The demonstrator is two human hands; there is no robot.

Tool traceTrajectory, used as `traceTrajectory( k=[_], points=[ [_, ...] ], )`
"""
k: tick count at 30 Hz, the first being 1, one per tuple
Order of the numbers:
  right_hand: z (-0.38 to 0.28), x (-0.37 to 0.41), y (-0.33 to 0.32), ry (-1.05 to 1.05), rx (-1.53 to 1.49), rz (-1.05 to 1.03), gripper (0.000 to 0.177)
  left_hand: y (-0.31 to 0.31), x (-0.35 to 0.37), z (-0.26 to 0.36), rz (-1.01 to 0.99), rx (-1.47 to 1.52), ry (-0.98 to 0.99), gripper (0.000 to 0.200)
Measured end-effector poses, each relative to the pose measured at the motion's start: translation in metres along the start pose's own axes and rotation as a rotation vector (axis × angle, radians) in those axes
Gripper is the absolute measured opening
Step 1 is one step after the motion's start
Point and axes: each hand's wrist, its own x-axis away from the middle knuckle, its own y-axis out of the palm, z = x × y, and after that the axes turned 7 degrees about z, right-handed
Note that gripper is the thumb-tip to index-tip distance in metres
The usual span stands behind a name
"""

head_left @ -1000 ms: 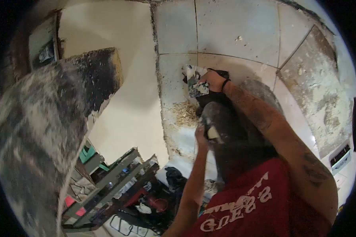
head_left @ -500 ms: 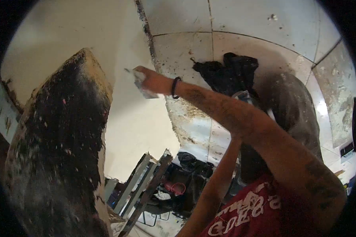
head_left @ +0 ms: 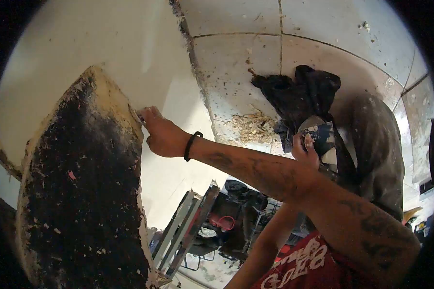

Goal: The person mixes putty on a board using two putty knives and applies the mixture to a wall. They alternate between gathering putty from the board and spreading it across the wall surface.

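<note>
My right hand (head_left: 165, 132), with a black band at the wrist, is closed on a putty knife. It is at the pale edge of a dark, rough, flaking surface (head_left: 87, 178), against a smooth cream wall (head_left: 178, 103). Only a sliver of the knife shows past my fingertips; my hand covers the rest. Beneath the right forearm, my left hand (head_left: 306, 151) grips a dark flat plate (head_left: 320, 135) smeared with pale paste. The plate is close to my grey trouser leg (head_left: 378, 154).
A black cloth or bag (head_left: 299, 91) lies on the tiled floor (head_left: 236, 58). Pale crumbs (head_left: 253, 127) are heaped beside it. Worn grey slats (head_left: 188, 226) stand near a dark rack with a red round item (head_left: 224, 222).
My right hand has moved left and down, from in front of the cream wall to the edge of the dark surface. My left hand and its plate have come into view.
</note>
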Motion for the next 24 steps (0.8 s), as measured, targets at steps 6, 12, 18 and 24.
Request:
traceTrajectory(
  k=[6, 12, 18, 24],
  points=[
    [-0.038, 0.053, -0.001, -0.075, -0.050, -0.006, 0.061, 0.002, -0.001, -0.006, -0.010, -0.007, -0.027, 0.040],
    [0.006, 0.057, -0.009, 0.005, -0.126, 0.189, 0.064, 0.005, 0.002, -0.006, 0.001, -0.016, -0.036, 0.038],
    [0.024, 0.005, -0.003, -0.062, -0.155, 0.124, 0.059, 0.009, 0.000, -0.007, -0.007, -0.029, -0.036, 0.035],
    [0.011, 0.004, 0.013, -0.011, -0.107, 0.097, 0.058, 0.007, -0.002, -0.011, 0.011, -0.011, -0.007, 0.036]
  ],
)
